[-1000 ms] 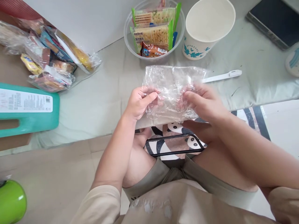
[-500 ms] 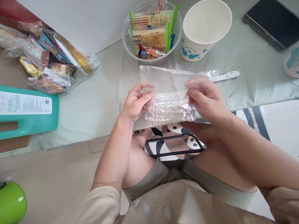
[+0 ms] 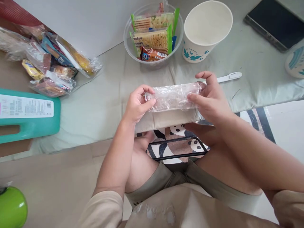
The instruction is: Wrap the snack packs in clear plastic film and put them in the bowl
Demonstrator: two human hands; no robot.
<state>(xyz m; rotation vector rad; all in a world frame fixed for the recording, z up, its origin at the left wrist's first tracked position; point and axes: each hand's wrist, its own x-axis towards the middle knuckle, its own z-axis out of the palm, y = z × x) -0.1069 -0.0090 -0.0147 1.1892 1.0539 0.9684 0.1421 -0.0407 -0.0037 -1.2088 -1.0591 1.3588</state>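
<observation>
A clear plastic bag (image 3: 172, 96), folded into a narrow strip, is stretched between my two hands above the cloth-covered surface. Its left end is pinched between thumb and fingers of my left hand (image 3: 140, 103). My right hand (image 3: 210, 96) grips the other end with the thumb on top, its index finger raised off the plastic. Just behind the right hand lies a white plastic utility knife (image 3: 230, 77), partly hidden by the fingers. Beyond the bag stands a round clear tub (image 3: 154, 65) holding packets of soda biscuits (image 3: 153, 41) and a small brown-orange snack packet (image 3: 152, 55).
A white paper cup (image 3: 196, 52) with blue leaf prints stands right of the tub. A black phone-like slab (image 3: 275, 22) lies far right, near another cup (image 3: 295, 63). Left are a bag of snacks (image 3: 54, 63) and a teal jug (image 3: 45, 123). A black-rimmed frame (image 3: 178, 156) lies by my legs.
The plastic bag's upper part, spread out before, is now folded down into a narrow strip. My right index finger has lifted, and both hands stay at the bag's ends.
</observation>
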